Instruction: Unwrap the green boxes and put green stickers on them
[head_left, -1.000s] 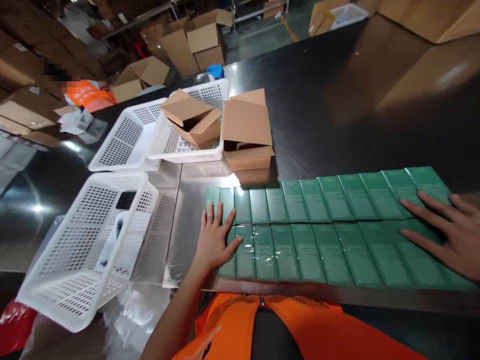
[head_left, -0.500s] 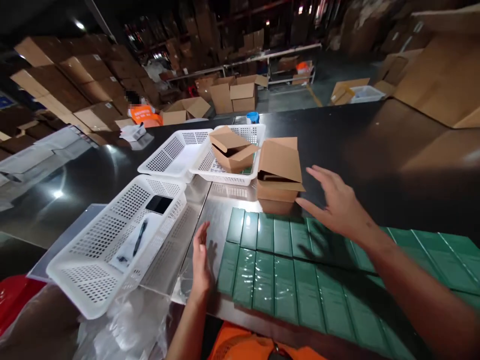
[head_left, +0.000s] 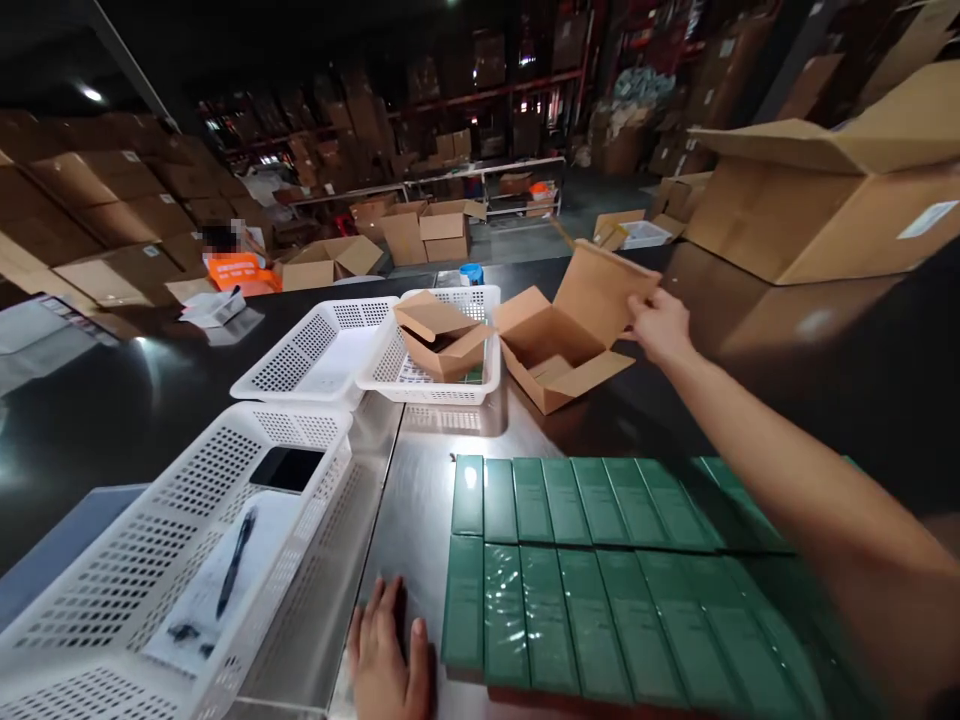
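My right hand (head_left: 660, 322) grips the raised lid flap of a small brown cardboard box (head_left: 559, 350). The box stands open and tilted, and its inside shows. My left hand (head_left: 390, 650) lies on the metal table (head_left: 420, 500) near its front edge, fingers stretched out and holding nothing. Just right of it, two rows of shiny green boxes (head_left: 574, 560) lie side by side, partly under my right forearm and its shadow. A second open cardboard box (head_left: 442, 335) sits in a white perforated basket (head_left: 491, 370) behind the rows.
At left, a long white basket (head_left: 217, 430) holds a black phone (head_left: 286, 468), a pen (head_left: 236, 562) and paper. Another white basket (head_left: 262, 385) stands behind it. A large open carton (head_left: 810, 220) is at the back right. A person in an orange vest (head_left: 238, 272) is far left.
My right hand has taken hold of the box's flap and swung it up, opening and turning the box. My left hand has come down flat onto the table. The camera view has shifted right.
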